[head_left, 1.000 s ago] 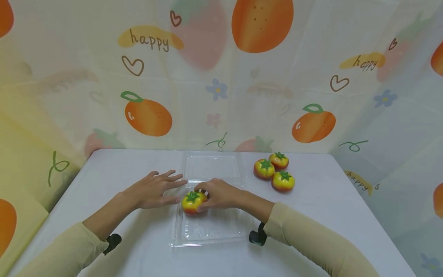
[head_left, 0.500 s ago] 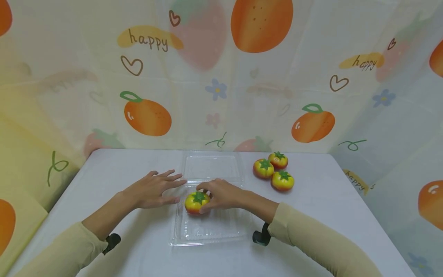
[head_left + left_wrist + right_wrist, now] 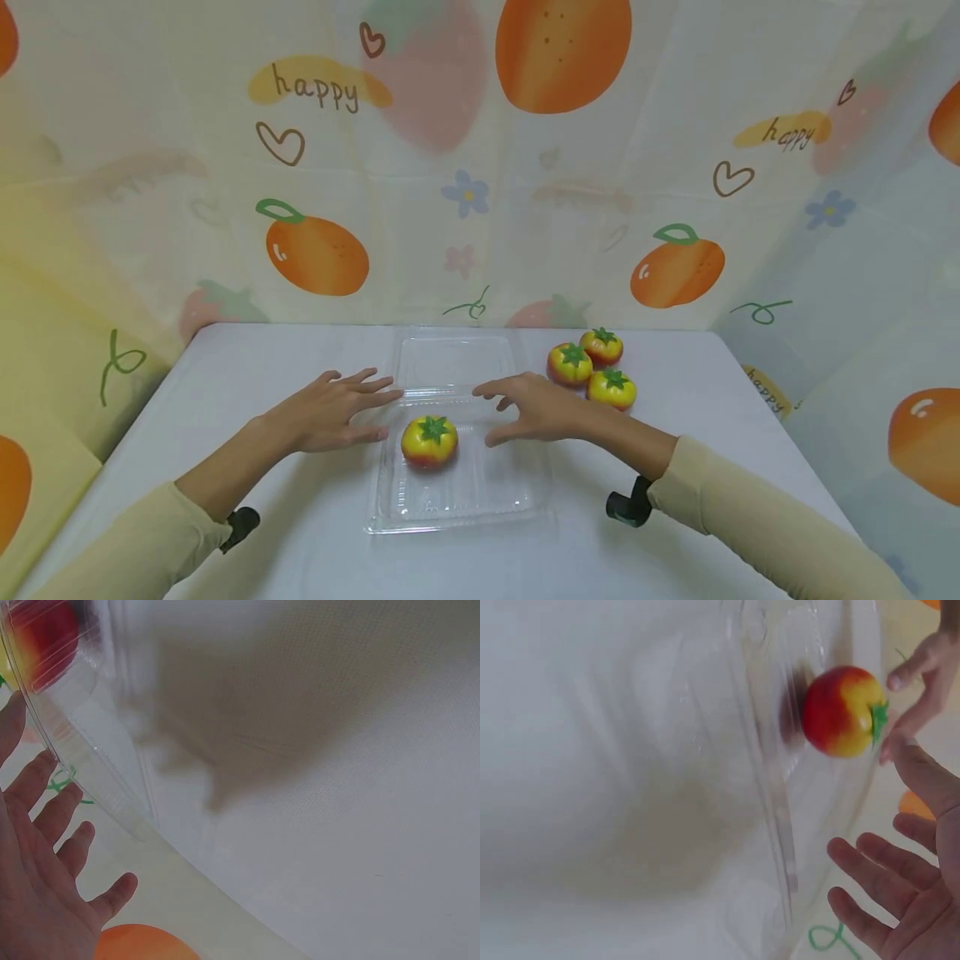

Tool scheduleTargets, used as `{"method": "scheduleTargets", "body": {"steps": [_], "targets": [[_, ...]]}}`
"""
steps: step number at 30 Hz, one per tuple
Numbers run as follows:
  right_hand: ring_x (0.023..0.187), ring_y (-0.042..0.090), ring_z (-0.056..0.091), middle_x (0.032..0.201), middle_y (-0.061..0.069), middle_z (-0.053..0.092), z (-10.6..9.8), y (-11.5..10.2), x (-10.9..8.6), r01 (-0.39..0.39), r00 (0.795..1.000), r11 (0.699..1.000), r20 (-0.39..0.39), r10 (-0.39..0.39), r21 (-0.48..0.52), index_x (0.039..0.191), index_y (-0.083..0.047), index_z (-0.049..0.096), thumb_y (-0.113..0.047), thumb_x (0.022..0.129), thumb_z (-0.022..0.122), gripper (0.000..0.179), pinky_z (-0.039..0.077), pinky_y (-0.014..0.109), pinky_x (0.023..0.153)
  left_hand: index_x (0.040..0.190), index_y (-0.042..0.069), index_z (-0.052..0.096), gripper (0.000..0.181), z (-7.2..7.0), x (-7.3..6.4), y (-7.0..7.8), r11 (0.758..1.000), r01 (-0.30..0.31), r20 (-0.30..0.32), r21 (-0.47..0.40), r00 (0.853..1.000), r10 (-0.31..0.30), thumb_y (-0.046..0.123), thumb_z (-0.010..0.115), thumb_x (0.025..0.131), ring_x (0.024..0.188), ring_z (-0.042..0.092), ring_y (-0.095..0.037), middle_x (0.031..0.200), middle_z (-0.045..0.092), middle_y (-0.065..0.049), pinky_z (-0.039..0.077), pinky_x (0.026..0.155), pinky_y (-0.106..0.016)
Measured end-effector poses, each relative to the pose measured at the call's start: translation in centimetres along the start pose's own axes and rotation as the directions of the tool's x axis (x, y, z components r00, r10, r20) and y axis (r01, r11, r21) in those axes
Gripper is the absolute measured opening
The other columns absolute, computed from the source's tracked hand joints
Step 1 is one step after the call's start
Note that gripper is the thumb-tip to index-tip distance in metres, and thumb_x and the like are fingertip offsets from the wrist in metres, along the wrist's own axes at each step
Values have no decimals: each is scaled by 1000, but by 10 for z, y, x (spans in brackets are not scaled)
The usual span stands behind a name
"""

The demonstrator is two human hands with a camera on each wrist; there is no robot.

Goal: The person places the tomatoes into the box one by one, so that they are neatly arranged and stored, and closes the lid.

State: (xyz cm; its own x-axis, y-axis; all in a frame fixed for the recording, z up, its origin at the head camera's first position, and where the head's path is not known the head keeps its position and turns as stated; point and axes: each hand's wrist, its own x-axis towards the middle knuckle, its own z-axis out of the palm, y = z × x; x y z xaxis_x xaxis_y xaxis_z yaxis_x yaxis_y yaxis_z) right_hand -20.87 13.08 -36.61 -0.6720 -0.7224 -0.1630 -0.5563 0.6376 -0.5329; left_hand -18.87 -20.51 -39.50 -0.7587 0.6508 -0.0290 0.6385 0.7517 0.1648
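Plainly, the clear plastic box [image 3: 495, 492] lies unfolded on the white table [image 3: 337, 567], its lid [image 3: 457, 362] laid back behind the base. One red-and-yellow fruit [image 3: 429, 443] with a green leafy top sits in the left half of the base, toward the hinge. The right hand [image 3: 536, 410] is over the right part of the box, thumb and fingers well apart; its grip has hold of nothing, and a gap separates it from the fruit. At the left edge of the box is the left hand [image 3: 330, 412], fingers spread and nearly straight, its grip likewise holding nothing; whether the fingertips touch the rim is hard to say, as the left wrist view is dim. Three matching fruits [image 3: 569, 365] stand clustered to the right of the box's lid. Beyond the box, a fruit-printed cloth [image 3: 525, 275] hangs behind the table.
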Motion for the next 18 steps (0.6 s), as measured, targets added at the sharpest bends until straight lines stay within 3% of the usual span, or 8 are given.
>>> {"method": "scheduleTargets", "body": {"steps": [8, 13, 18], "targets": [[118, 28, 63, 138, 8, 60, -33, 28, -33, -44, 993, 999, -114, 42, -13, 143, -11, 53, -40, 84, 80, 71, 53, 45, 96, 144, 17, 55, 58, 1, 0, 0, 1000, 5, 7, 7, 1000, -5, 48, 59, 95, 140, 40, -41, 148, 52, -11, 37, 102, -68], [117, 32, 63, 133, 11, 63, -47, 53, -50, -69, 975, 997, -214, 58, -45, 141, -8, 55, -36, 84, 80, 68, 48, 54, 100, 144, 17, 55, 59, 1, -1, -1, 1000, 9, 10, 2, 1000, -9, 48, 60, 95, 140, 39, -41, 148, 52, -11, 36, 102, -69], [116, 38, 63, 134, 18, 62, -53, 80, -66, -100, 959, 995, -264, 98, 7, 141, -3, 55, -28, 83, 82, 68, 51, 53, 96, 143, 17, 55, 58, 0, 0, 0, 1000, 2, 1, 5, 1000, -2, 47, 61, 94, 139, 39, -42, 147, 52, -11, 37, 101, -69]]}}
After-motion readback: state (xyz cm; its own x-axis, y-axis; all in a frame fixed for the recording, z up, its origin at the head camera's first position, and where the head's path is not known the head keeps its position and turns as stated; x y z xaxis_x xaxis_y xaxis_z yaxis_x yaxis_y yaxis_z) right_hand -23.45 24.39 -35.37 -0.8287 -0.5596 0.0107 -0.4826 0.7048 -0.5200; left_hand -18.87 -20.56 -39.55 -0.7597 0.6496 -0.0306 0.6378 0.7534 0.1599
